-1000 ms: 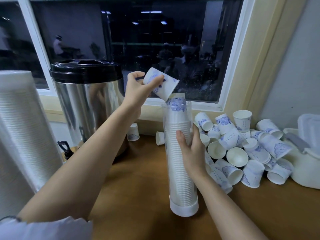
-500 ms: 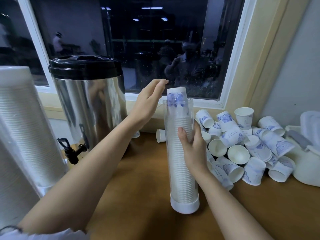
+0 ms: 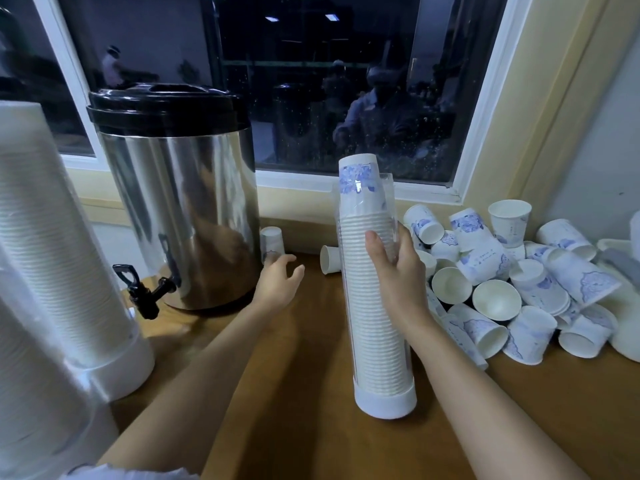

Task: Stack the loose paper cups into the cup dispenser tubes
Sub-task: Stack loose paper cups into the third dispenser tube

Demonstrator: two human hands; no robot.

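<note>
The dispenser tube (image 3: 377, 306) stands upright on the counter (image 3: 311, 393), packed with cups, the top cup (image 3: 358, 178) poking above its rim. My right hand (image 3: 398, 271) wraps the tube's upper half. Left of the tube my left hand (image 3: 277, 285) hovers, fingers loosely spread, empty, near an upturned cup (image 3: 272, 242); loose cups (image 3: 502, 289) heap right of the tube.

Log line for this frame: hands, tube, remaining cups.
left hand: open, empty, near lone cup beside urn | right hand: grips dispenser tube | top cup: sticks above tube rim | loose cups: piled right of tube
</note>
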